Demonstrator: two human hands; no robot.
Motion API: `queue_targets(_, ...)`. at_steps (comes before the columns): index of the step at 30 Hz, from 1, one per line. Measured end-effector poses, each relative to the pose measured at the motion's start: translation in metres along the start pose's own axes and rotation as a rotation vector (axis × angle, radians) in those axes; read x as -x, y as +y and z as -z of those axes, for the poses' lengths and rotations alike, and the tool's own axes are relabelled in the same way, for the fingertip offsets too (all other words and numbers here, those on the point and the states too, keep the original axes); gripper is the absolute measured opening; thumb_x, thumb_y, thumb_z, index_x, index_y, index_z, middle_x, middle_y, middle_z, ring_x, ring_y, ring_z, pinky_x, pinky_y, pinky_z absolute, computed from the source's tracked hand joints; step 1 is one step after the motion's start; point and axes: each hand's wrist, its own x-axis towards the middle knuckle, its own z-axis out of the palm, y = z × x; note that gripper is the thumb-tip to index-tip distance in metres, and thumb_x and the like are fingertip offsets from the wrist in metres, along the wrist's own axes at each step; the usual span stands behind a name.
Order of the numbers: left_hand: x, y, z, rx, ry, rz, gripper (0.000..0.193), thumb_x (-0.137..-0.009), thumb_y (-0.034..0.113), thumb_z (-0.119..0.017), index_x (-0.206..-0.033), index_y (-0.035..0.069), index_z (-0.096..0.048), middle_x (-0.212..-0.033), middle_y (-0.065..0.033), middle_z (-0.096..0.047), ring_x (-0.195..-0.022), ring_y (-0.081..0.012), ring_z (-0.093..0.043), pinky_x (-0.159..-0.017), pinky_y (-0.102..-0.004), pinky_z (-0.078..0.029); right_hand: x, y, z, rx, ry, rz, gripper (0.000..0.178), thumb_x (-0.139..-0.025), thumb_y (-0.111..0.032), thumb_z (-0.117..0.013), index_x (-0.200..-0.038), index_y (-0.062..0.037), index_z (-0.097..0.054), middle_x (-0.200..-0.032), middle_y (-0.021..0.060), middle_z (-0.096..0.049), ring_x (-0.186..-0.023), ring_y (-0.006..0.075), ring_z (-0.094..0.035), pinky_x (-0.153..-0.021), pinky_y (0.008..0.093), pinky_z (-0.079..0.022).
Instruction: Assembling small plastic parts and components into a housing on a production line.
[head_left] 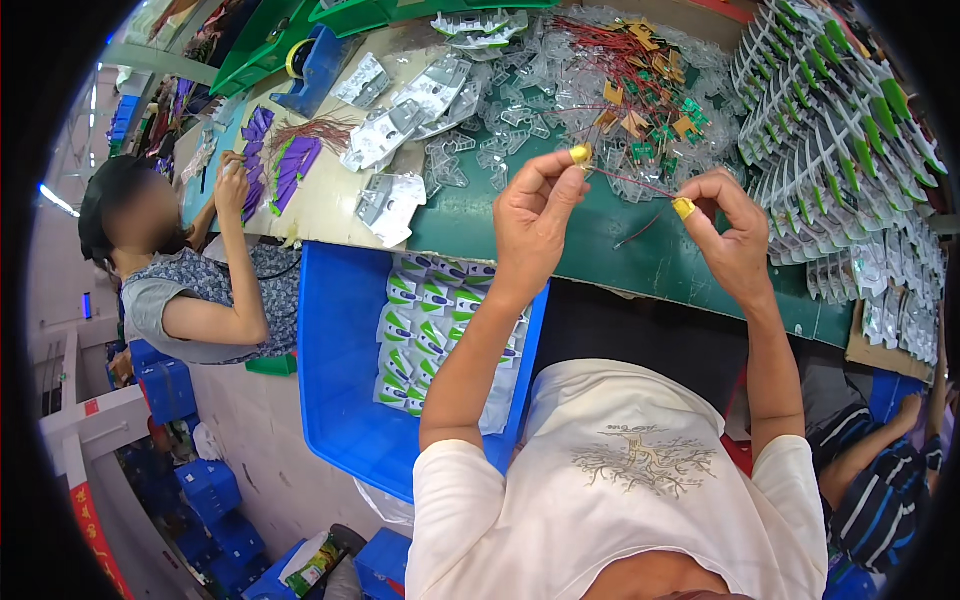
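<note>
My left hand [538, 222] is raised over the green tabletop, its thumb and index finger pinched at one end of thin red wires [637, 184]. Opposite it, my right hand [735, 238] pinches the same wires, which run between the two hands. A loose dark wire end hangs below them. Yellow coverings wrap a fingertip of each hand. Whether a small part sits in the left pinch is hidden by the fingers. Just beyond my hands lie a heap of small green and orange circuit boards [640, 128] with red wires and many clear plastic pieces [515, 118].
White-and-green plastic shells stand stacked [830, 130] at the right. Grey-white housings [385, 130] and a blue tape dispenser [308, 75] lie to the left. A blue bin [335, 370] holds rows of finished-looking shells below the table edge. A co-worker [215, 270] sits at the left.
</note>
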Motion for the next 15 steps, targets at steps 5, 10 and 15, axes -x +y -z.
queue_targets(5, 0.005, 0.003, -0.004, -0.020, 0.014, 0.025, 0.018, -0.095, 0.007, -0.066, -0.112, -0.001, -0.066, -0.098, -0.0040, -0.068, -0.088, -0.0105, -0.063, -0.081, -0.0250, -0.052, 0.002, 0.006, 0.005, 0.015, -0.059, 0.035, 0.012, -0.084, -0.002, -0.067, -0.096, -0.0009, -0.066, -0.091, 0.0059, -0.065, -0.082, 0.0134, -0.060, -0.075, 0.0265, -0.048)
queue_targets(10, 0.012, -0.002, -0.009, -0.156, -0.048, -0.057, 0.018, -0.094, 0.002, -0.067, -0.111, -0.001, -0.067, -0.099, -0.0037, -0.067, -0.089, -0.0103, -0.064, -0.082, -0.0237, -0.051, -0.008, -0.012, -0.015, -0.448, -0.201, -0.284, 0.021, -0.089, -0.006, -0.065, -0.109, 0.0020, -0.066, -0.093, 0.0024, -0.067, -0.084, 0.0079, -0.061, -0.077, 0.0246, -0.051)
queue_targets(15, 0.012, -0.003, -0.016, -0.178, -0.078, -0.209, 0.016, -0.090, -0.001, -0.069, -0.106, -0.002, -0.070, -0.102, -0.0054, -0.065, -0.089, -0.0095, -0.061, -0.078, -0.0230, -0.050, -0.013, -0.015, -0.026, -0.302, -0.139, -0.236, 0.011, -0.087, -0.005, -0.066, -0.097, -0.0004, -0.069, -0.079, -0.0007, -0.063, -0.064, 0.0037, -0.051, -0.055, 0.0232, -0.043)
